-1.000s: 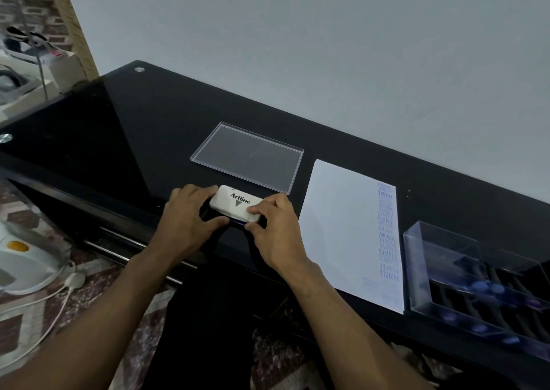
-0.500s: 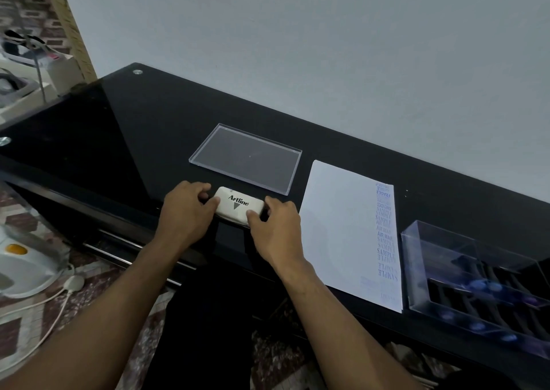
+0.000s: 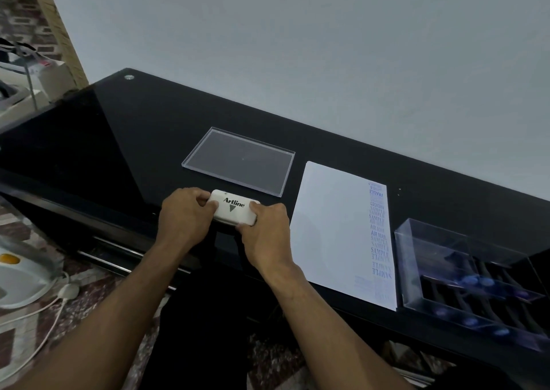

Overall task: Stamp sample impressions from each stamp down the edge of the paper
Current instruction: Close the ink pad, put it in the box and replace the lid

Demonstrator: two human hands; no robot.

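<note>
Ink pad (image 3: pixel 233 209) between both gripping hands

White paper (image 3: pixel 330 235) lies flat, blue stamp impressions (image 3: pixel 378 235) down its right edge

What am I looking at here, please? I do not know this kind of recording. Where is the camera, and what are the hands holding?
There is no machine here. A person wears a camera on the head, so the single view looks forward and down at their own two bare hands. The left hand and the right hand grip the two ends of a white ink pad case, marked Artline, lid closed, on a black glass desk. Behind it lies a clear plastic lid. To the right lies a sheet of paper with blue stamped words such as SAMPLE and AIR MAIL down its right edge. Further right stands a clear box holding stamps.
</note>
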